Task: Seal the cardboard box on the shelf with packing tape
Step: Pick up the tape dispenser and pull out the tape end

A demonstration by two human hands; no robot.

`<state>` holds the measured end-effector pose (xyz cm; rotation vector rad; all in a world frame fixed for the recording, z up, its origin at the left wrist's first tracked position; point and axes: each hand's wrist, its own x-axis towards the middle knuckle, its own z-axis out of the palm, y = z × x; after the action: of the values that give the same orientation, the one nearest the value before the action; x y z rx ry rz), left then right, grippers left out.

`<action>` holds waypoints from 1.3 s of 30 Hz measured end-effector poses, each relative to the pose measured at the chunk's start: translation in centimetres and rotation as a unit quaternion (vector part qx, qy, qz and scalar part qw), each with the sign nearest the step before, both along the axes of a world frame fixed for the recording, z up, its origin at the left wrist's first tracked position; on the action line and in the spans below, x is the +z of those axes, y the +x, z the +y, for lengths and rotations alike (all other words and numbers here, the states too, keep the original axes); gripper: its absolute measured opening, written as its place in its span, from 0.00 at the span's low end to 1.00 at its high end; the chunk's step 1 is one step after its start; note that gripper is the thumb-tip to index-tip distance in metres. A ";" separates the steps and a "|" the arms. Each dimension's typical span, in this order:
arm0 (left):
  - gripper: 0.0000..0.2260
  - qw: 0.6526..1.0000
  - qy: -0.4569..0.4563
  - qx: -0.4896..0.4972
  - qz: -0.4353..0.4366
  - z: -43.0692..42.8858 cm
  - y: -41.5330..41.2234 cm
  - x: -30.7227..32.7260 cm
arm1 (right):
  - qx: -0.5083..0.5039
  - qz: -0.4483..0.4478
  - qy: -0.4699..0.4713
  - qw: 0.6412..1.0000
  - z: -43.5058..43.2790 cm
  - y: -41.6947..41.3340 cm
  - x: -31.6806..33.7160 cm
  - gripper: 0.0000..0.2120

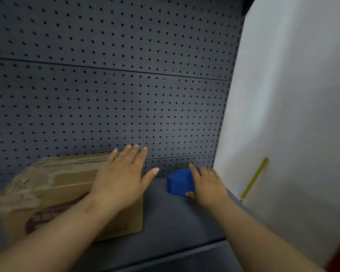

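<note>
A brown cardboard box (pixel 53 185) with a dark red oval print on its front sits on the left of the dark shelf (pixel 175 218), its top flaps down. My left hand (pixel 122 179) lies flat on the box's right top edge, fingers spread, holding nothing. To the right, a blue tape dispenser (pixel 178 182) rests on the shelf near the back panel. My right hand (pixel 206 185) covers the dispenser's right side, thumb at its front edge and fingers over its top. No tape roll shows.
A dark grey pegboard (pixel 110 99) forms the back of the shelf. A pale wall (pixel 294 107) closes the right side, with a yellow strip (pixel 255 177) on it. The shelf's front lip (pixel 185 252) runs below my arms.
</note>
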<state>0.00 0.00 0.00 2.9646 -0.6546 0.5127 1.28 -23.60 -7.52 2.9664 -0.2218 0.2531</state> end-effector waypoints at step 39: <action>0.48 0.973 0.082 -0.019 -0.215 -3.4 -0.5 2.5 | 0.236 0.008 0.132 0.963 0.3 1.1 14.6 0.53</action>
<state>-0.50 -3.43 2.52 3.0004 -0.8193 1.1712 2.38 -23.32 7.10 3.2425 0.5030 0.2717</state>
